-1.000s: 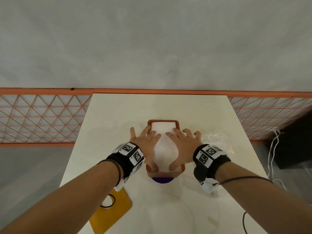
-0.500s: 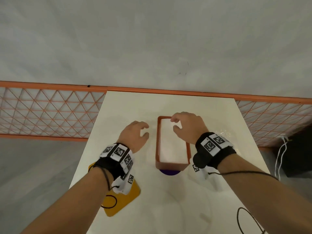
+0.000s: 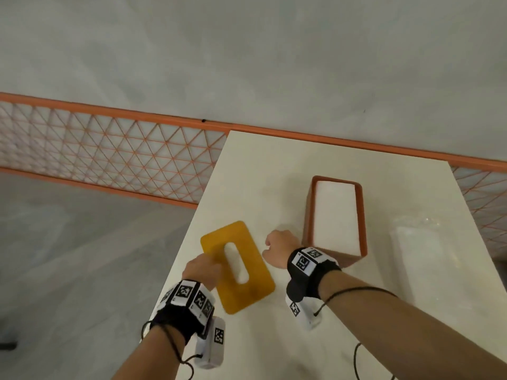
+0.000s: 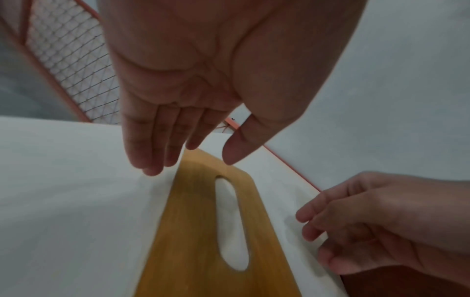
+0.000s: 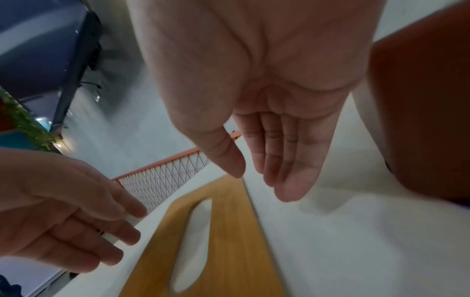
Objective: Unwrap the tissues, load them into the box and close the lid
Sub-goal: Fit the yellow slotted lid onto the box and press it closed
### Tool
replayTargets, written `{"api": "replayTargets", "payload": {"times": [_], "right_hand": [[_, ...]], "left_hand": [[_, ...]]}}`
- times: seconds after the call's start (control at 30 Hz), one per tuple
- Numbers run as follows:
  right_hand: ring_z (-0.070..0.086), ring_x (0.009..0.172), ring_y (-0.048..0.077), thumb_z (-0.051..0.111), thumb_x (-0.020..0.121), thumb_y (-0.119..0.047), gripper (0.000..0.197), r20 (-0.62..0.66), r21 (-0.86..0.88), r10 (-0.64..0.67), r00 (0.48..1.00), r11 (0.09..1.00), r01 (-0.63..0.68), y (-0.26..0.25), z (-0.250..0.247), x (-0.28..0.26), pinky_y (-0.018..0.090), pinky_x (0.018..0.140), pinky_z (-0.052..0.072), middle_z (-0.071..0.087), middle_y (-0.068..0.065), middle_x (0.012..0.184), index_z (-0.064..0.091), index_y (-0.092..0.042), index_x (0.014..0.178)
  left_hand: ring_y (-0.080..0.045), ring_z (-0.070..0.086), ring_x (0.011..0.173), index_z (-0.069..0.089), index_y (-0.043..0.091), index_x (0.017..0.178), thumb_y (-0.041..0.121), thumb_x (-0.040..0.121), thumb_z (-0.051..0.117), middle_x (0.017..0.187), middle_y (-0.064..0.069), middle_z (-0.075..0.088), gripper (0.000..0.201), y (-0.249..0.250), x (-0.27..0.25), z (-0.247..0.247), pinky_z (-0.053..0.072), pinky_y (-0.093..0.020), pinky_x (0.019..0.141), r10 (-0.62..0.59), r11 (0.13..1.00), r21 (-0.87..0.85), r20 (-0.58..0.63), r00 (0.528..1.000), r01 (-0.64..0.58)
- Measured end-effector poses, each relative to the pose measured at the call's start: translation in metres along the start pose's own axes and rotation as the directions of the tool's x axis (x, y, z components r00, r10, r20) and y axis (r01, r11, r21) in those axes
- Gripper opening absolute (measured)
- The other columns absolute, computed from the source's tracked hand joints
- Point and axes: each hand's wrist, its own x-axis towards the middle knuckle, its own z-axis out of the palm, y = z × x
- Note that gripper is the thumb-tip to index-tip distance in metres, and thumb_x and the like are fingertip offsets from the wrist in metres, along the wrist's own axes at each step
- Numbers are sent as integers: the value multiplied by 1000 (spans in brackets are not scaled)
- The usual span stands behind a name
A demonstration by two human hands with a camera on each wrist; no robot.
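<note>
White tissues [image 3: 336, 215] already fill the orange box [image 3: 307, 215] on the table [image 3: 247, 174], leaving only the yellow lid [image 3: 238, 266], flat beside it, between the left hand [image 3: 201, 271] and right hand [image 3: 278, 249], fingers relaxed, holding nothing.

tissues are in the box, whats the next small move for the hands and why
Probably take hold of the yellow lid by its long edges: it lies flat on the table, the left hand and right hand flank it holding nothing, and the tissue-filled box stands uncovered.
</note>
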Motion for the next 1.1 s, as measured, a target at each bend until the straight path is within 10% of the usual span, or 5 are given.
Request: {"api": "replayTargets", "payload": {"times": [0.13, 0.27, 0.37, 0.67, 1.1], "right_hand": [[64, 105, 31, 58, 90, -21, 36, 56, -4, 45, 997, 999, -45, -1, 19, 7, 35, 88, 54, 65, 13, 119, 60, -3, 121], [42, 51, 19, 57, 85, -16, 29, 20, -5, 87, 996, 996, -87, -3, 26, 14, 26, 47, 36, 42, 3, 61, 43, -14, 60], [38, 50, 21, 58, 84, -15, 37, -1, 27, 85, 996, 996, -85, -5, 29, 15, 26, 46, 33, 35, 1, 55, 35, -15, 55], [72, 85, 28, 64, 88, -17, 10, 22, 373, 49, 999, 926, -54, 6, 26, 1, 40, 85, 58, 73, 9, 88, 69, -11, 83], [66, 83, 14, 65, 91, -10, 39, -417, 659, 184, 890, 736, 157, 82, -95, -65, 28, 71, 58, 66, 3, 99, 59, -17, 129]], "left_hand": [[-30, 56, 115, 49, 1, 126, 19, 93, 46, 128, -16, 57, 37, -14, 0, 10, 40, -30, 79, -35, 998, -48, 40, 999, 36], [-30, 56, 113, 51, 4, 126, 17, 92, 45, 127, -15, 58, 37, -15, 1, 14, 41, -29, 80, 3, 995, -98, 43, 999, 1], [-31, 55, 114, 50, 4, 128, 15, 91, 45, 129, -16, 57, 38, -12, -3, 14, 44, -33, 86, 24, 988, -150, 52, 998, -16], [-29, 52, 125, 34, 10, 147, 5, 92, 49, 138, -12, 54, 57, -20, -1, 12, 42, -42, 105, 42, 872, -482, -96, 995, -83], [-26, 67, 96, 63, 16, 126, 13, 85, 70, 98, -5, 70, 42, 102, -3, -4, 57, -47, 86, 367, 517, -720, -302, 880, -463]]}}
